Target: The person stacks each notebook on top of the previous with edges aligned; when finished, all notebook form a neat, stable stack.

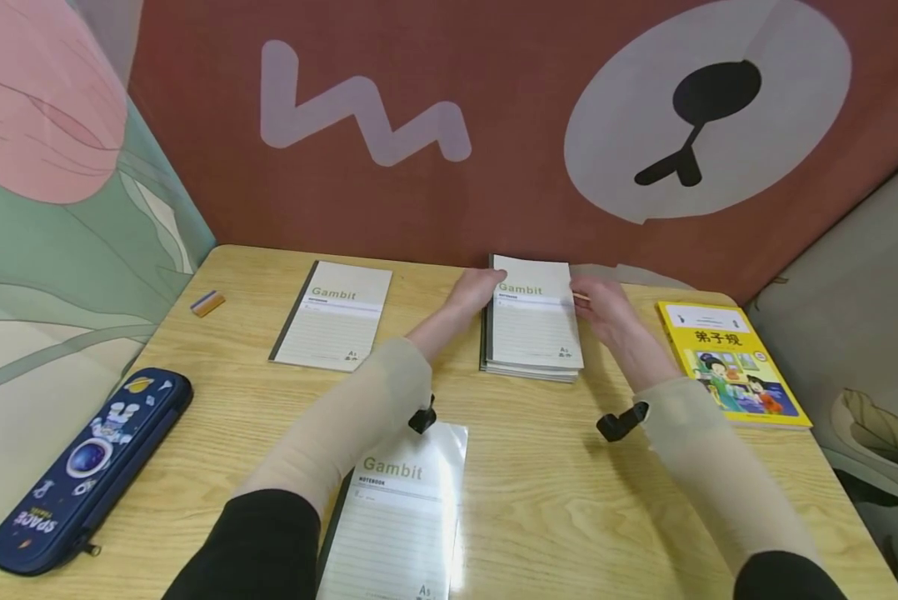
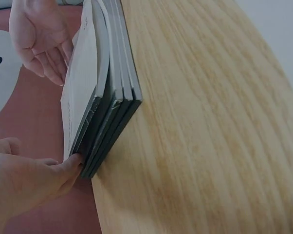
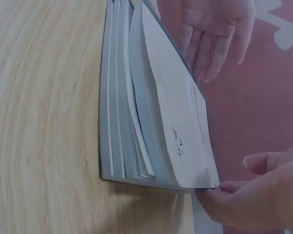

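A stack of several Gambit notebooks [image 1: 535,329] lies at the far middle of the table, light covers with dark spines to the left. My left hand [image 1: 473,292] is at the stack's upper left, its fingertips touching the spines in the left wrist view. At the upper right edge is my right hand [image 1: 608,310]; its fingers [image 3: 217,197] touch the top notebook's corner, with the thumb raised apart. Both hands have fairly straight fingers. In the right wrist view the top notebook [image 3: 178,112] sits slightly lifted and fanned above the others.
Another Gambit notebook [image 1: 332,317] lies to the left, and a glossy one [image 1: 396,525] near the front edge. A yellow picture book [image 1: 730,362] is at the right. A navy pencil case [image 1: 92,467] and a small eraser [image 1: 207,303] lie on the left side.
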The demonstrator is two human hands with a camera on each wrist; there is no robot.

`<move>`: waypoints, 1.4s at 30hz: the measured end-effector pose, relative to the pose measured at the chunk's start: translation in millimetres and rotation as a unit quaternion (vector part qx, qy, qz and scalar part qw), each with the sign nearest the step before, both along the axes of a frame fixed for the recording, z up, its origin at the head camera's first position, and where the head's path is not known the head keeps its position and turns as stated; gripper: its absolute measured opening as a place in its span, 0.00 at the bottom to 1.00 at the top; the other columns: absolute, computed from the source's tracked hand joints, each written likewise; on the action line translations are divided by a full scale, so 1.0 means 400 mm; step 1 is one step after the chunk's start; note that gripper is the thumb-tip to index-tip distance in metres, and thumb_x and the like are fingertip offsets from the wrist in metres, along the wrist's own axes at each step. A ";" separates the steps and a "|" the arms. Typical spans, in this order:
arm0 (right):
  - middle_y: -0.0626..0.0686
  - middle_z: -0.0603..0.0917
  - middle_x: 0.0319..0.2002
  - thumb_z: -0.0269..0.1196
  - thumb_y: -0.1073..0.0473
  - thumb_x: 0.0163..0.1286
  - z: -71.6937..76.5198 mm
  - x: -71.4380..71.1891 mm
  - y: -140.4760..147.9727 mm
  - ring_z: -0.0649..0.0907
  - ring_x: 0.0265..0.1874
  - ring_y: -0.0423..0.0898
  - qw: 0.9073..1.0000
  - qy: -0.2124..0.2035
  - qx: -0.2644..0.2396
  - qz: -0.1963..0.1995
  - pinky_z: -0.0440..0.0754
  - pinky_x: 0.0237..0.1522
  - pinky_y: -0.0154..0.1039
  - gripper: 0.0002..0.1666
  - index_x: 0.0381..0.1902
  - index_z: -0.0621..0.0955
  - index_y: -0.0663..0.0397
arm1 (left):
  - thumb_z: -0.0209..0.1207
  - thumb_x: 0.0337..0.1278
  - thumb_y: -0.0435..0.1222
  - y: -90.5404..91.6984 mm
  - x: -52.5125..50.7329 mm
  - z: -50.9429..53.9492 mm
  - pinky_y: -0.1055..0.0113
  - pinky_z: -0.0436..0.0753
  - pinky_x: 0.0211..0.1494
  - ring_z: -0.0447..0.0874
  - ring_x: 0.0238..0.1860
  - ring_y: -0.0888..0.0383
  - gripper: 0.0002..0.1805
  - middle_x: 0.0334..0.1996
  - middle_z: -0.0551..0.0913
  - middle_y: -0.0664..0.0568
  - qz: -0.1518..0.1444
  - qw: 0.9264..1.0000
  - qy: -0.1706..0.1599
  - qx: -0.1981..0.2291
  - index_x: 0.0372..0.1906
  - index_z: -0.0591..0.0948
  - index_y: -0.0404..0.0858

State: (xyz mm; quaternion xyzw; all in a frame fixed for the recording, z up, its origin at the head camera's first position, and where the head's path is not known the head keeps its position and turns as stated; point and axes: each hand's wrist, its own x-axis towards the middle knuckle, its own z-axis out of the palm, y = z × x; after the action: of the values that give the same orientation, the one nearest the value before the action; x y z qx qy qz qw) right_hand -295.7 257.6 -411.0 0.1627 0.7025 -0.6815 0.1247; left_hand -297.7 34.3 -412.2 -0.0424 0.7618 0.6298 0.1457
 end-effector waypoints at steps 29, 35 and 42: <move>0.58 0.62 0.77 0.48 0.62 0.80 -0.012 0.019 -0.031 0.67 0.71 0.44 0.997 -0.005 0.072 0.021 0.63 0.81 0.39 0.36 0.80 0.55 0.67 | 0.49 0.78 0.50 -0.007 0.006 -0.013 0.56 0.59 0.85 0.60 0.81 0.49 0.31 0.78 0.68 0.46 -0.025 0.998 -0.046 -0.034 0.76 0.69 0.38; 0.61 0.53 0.82 0.47 0.62 0.80 -0.013 0.020 -0.035 0.58 0.80 0.49 0.997 0.000 0.068 0.032 0.58 0.83 0.42 0.36 0.80 0.53 0.69 | 0.49 0.78 0.50 -0.005 0.004 -0.016 0.57 0.60 0.85 0.65 0.78 0.49 0.30 0.74 0.73 0.45 -0.020 0.998 -0.052 -0.027 0.74 0.71 0.37; 0.59 0.45 0.84 0.47 0.60 0.81 -0.012 0.023 -0.032 0.50 0.83 0.52 0.996 -0.003 0.072 0.047 0.52 0.85 0.44 0.40 0.82 0.46 0.65 | 0.49 0.79 0.49 -0.005 0.000 -0.017 0.57 0.59 0.85 0.61 0.80 0.50 0.31 0.77 0.69 0.46 -0.018 0.997 -0.063 -0.034 0.76 0.69 0.37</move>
State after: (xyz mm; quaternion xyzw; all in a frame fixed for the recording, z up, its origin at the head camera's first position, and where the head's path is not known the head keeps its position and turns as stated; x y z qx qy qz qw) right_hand -286.4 244.9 -415.8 0.1401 0.7564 -0.6218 0.1466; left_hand -297.6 32.4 -418.9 -0.0734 0.7724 0.5972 0.2033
